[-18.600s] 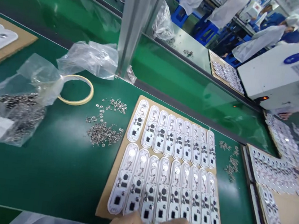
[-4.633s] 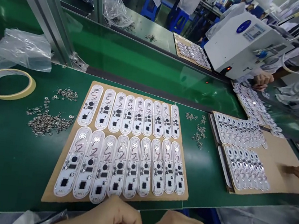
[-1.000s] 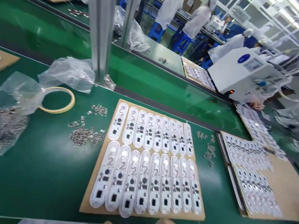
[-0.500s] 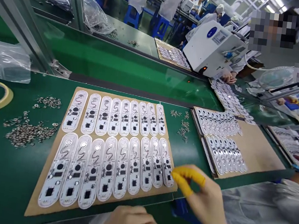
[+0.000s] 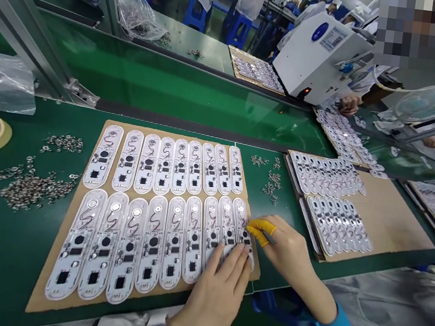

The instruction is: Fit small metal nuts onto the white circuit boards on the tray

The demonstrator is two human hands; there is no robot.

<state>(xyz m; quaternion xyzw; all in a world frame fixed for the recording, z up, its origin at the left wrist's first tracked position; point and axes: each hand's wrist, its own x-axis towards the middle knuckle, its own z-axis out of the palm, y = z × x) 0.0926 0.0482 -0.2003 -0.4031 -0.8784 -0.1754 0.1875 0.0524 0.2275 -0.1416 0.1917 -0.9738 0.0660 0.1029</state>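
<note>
Two rows of long white rounded pieces with circuit boards and thin wires lie on a brown cardboard sheet [image 5: 37, 289]. My left hand [image 5: 220, 290] rests with fingers spread over the lower ends of the front row's rightmost pieces. Yellow covers sheathe the thumb and index finger of my right hand [image 5: 282, 245]. Those two fingertips are brought together at the right edge of the last front-row piece [image 5: 241, 213], near its wires; whatever is between them is too small to make out.
Small metal parts [image 5: 35, 188] lie in heaps left of the cardboard, more [image 5: 272, 183] to its right. Yellow tape [image 5: 0, 144] sits far left. Another loaded board [image 5: 401, 217] is at right, beside a person's sleeve. A white machine [image 5: 318, 54] stands behind.
My left hand has moved up from the bottom edge onto the front-row pieces. My right hand's fingertips have shifted up along the last piece and drawn together.
</note>
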